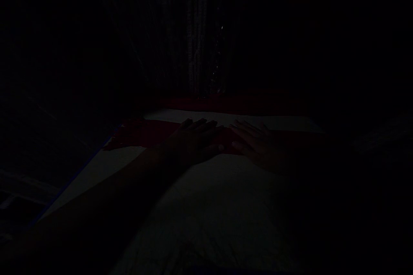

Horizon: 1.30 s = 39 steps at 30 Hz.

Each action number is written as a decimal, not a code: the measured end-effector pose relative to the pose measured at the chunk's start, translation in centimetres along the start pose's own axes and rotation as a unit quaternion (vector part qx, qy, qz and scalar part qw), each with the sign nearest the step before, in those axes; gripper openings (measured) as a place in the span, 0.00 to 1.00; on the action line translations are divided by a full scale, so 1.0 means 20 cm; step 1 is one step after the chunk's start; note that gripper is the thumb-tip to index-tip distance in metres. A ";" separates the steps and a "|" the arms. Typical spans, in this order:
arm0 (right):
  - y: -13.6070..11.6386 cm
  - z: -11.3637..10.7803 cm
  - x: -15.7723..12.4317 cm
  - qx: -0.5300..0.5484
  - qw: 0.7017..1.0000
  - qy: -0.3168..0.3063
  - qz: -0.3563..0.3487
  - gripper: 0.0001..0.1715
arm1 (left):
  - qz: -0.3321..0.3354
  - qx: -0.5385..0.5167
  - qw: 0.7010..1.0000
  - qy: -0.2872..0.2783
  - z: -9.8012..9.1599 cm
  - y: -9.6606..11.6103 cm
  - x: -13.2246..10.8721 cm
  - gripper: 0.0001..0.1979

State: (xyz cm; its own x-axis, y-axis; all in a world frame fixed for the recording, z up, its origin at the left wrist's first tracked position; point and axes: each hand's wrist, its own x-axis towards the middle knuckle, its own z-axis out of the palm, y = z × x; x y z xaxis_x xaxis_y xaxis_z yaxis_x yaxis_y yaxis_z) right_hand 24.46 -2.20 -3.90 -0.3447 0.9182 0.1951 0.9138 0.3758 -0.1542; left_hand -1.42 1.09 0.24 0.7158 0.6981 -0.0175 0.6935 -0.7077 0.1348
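The scene is very dark. My left hand [193, 139] lies flat with its fingers stretched out on a dark red cloth [142, 133]. My right hand [254, 144] lies flat beside it, fingers spread, also on the red cloth. The fingertips of the two hands almost meet. The cloth is spread as a strip across a pale padded surface [213, 215].
A second red strip [232, 103] runs along the far edge of the pale surface. Behind it hangs a faintly striped curtain or fabric [180, 34] with small glints of light. The pale surface's left edge [77, 176] has a bluish border. Everything else is black.
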 end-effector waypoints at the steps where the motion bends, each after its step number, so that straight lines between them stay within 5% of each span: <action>1: 0.00 0.00 0.00 0.000 1.000 0.004 0.000 0.38 | -0.001 0.001 1.000 -0.001 0.00 0.00 0.00 0.37; 39: 0.01 0.02 0.00 0.009 1.000 0.008 0.003 0.37 | -0.001 -0.004 1.000 0.008 0.02 -0.02 0.00 0.38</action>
State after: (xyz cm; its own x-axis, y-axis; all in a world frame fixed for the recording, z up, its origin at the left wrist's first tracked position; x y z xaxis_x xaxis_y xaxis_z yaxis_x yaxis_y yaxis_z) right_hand 24.53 -1.98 -4.31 -0.3352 0.9184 0.2103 0.9120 0.3723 -0.1721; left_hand -1.60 1.33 -0.23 0.7136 0.7005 -0.0021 0.6936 -0.7061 0.1425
